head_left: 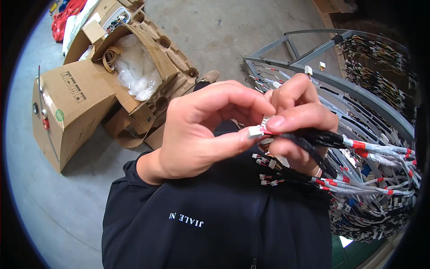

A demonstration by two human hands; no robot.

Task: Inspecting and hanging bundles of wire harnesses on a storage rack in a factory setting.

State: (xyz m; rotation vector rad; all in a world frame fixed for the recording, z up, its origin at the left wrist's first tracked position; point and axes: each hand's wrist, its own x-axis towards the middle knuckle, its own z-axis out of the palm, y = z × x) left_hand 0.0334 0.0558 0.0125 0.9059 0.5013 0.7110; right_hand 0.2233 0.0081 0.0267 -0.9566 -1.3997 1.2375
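My left hand [186, 130] curls in front of my dark jacket, its thumb and index finger closed about a small white connector [255, 131]. My right hand [298, 116] meets it there, its thumb pressed on thin wires just behind that connector. Through the right fingers runs a wire harness [309, 138] in black braided sleeve, passing into grey-wrapped strands with red tape at the right. More white connectors [268, 163] on black leads hang just below the hands. The exact contact of the left index fingertip is partly hidden.
At the right stands a grey metal rack [365, 92] loaded with many wire harnesses [376, 206]. An open cardboard box [156, 54] holding clear plastic bags [139, 74] is at the upper left. Another carton [67, 107] stands beside it on the concrete floor [219, 27].
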